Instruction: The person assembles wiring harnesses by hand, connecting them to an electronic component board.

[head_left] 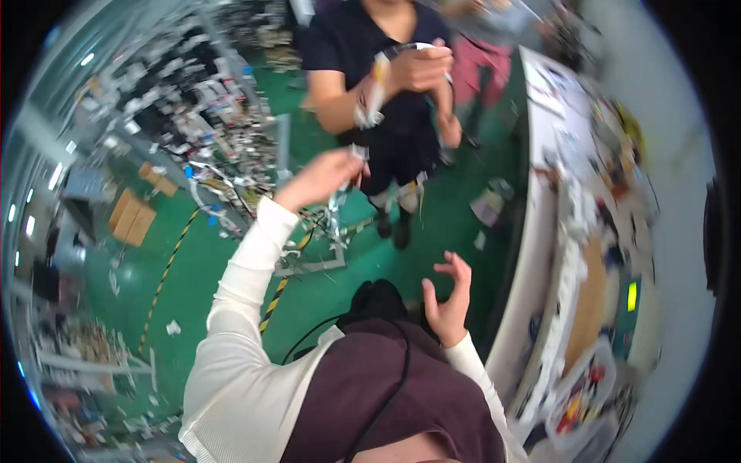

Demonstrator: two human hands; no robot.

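The left hand [328, 176] appears to pinch a small pale piece [358, 152] at its fingertips, blurred but likely light and stiff, best gripped by its edges; the right hand [451, 302] is empty, fingers spread. Right of and nearer the body than the right hand, a clear plastic tub [610, 361] holds red and yellow bits [573, 407]; left of the left hand sits a cardboard box [131, 218], contents unclear.
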